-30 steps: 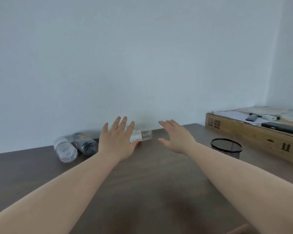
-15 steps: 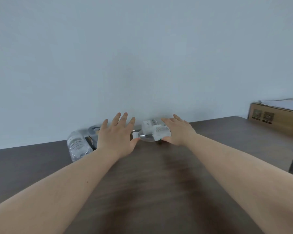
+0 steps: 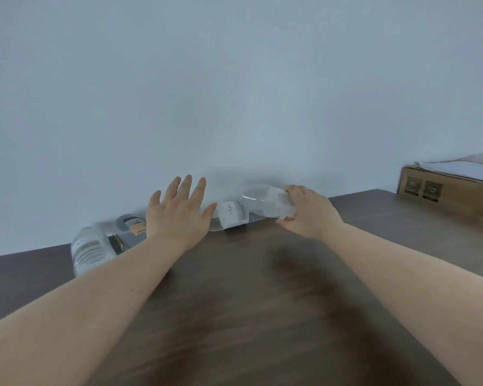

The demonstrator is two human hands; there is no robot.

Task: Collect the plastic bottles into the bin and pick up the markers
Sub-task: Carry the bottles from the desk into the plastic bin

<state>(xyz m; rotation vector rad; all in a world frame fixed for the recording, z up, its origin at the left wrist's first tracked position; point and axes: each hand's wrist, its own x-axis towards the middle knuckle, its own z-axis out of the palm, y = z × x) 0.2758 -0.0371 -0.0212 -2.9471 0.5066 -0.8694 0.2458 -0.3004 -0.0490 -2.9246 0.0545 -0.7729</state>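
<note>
My right hand [image 3: 310, 211] is closed around a clear plastic bottle [image 3: 265, 200] with a white label, holding it near the wall at the back of the dark wooden table [image 3: 234, 302]. A second clear bottle [image 3: 230, 215] lies just left of it, its end touching the thumb of my left hand [image 3: 179, 213], which hovers flat with fingers spread. Further left lie a ribbed clear bottle [image 3: 91, 250] and a dark bottle with a yellow label [image 3: 133, 231], partly hidden by my left wrist. No markers or bin are in view.
A cardboard box [image 3: 446, 195] with papers on top stands at the right edge, against the wall. The pale wall runs right behind the bottles.
My right hand has closed on the labelled bottle and lifted it to the right. The view has shifted left, so the black mesh bin has left the frame.
</note>
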